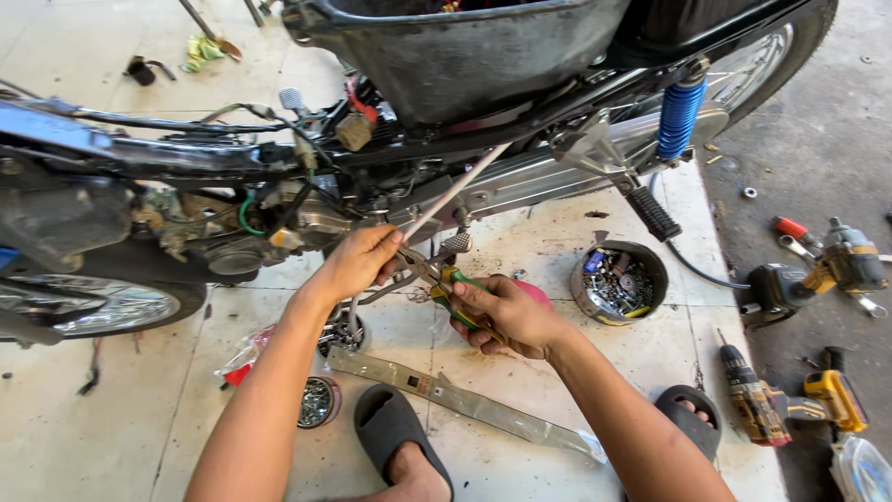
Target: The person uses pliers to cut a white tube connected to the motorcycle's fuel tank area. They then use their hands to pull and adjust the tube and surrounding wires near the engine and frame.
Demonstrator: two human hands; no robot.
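Crouched beside a stripped motorcycle (390, 139), a mechanic's left hand (358, 262) pinches a pale cable sleeve (455, 191) steady while the right hand (509, 314) clenches green-handled pliers (444, 282), jaws just below that pinch.

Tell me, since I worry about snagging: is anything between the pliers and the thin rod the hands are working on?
Nothing visible. The right hand holds the pliers with their tip at the lower end of the rod, where the left hand pinches it. Wires and engine parts lie farther left, apart from it.
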